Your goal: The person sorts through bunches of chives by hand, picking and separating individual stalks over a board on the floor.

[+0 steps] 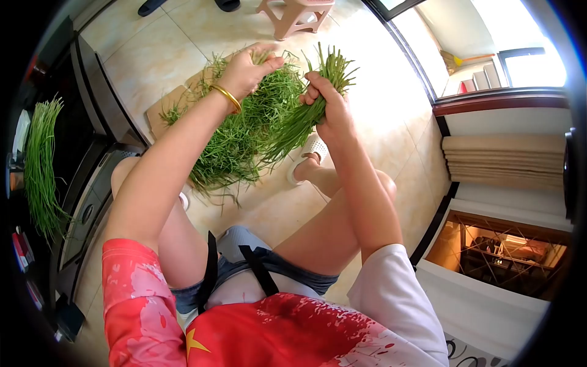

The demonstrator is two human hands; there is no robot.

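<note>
My right hand (332, 105) is closed around a thick bunch of garlic chives (299, 125), its cut ends pointing up and its leaves trailing down to the left. Over the pile's far side, my left hand (249, 70), with a gold bangle at the wrist, has its fingers curled together. A little green shows between its thumb and fingers, apparently a few chives. Below both hands, a loose heap of garlic chives (232, 144) spreads over flattened cardboard (160, 113) on the floor.
Another chive bundle (41, 165) lies on the dark TV cabinet (92, 92) at left. A pink plastic stool (296, 17) and dark slippers (227, 4) are at the far side. My feet in white clogs (312, 150) flank the heap. A doorway opens at upper right.
</note>
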